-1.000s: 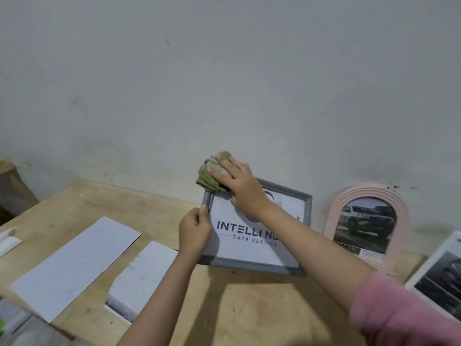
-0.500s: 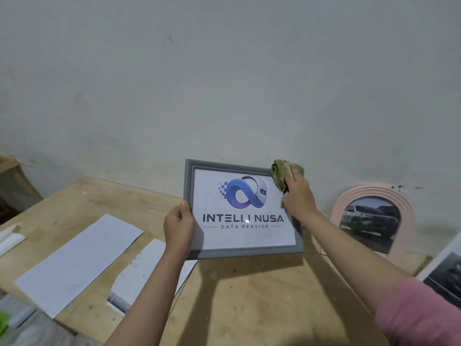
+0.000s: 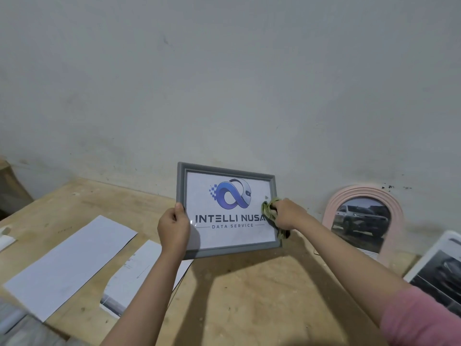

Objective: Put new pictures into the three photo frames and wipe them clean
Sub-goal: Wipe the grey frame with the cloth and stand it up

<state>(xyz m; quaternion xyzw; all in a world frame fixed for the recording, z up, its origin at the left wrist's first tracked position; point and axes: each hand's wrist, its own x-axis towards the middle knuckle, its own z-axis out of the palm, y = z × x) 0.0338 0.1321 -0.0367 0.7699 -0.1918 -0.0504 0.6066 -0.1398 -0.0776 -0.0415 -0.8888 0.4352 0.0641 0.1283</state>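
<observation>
A grey rectangular photo frame [image 3: 225, 171] with a blue logo print stands upright above the wooden table [image 3: 249, 295], near the wall. My left hand [image 3: 173, 227] grips its left edge. My right hand [image 3: 287, 216] holds a bunched green cloth [image 3: 268, 209] against the frame's right side, over the glass and the right rim. A pink arched frame [image 3: 334, 203] with a car picture leans on the wall to the right. A white frame [image 3: 439, 250] with a dark picture shows at the far right, partly cut off.
Two white paper sheets lie on the table at the left: a long sheet [image 3: 67, 265] and a smaller print [image 3: 134, 273] partly under my left arm. A white object [image 3: 6, 238] sits at the left edge. The wall stands close behind the frames.
My right hand with the cloth has moved from the frame's top left corner across to the top right, then down the right side. The frame has been tilted upright.
</observation>
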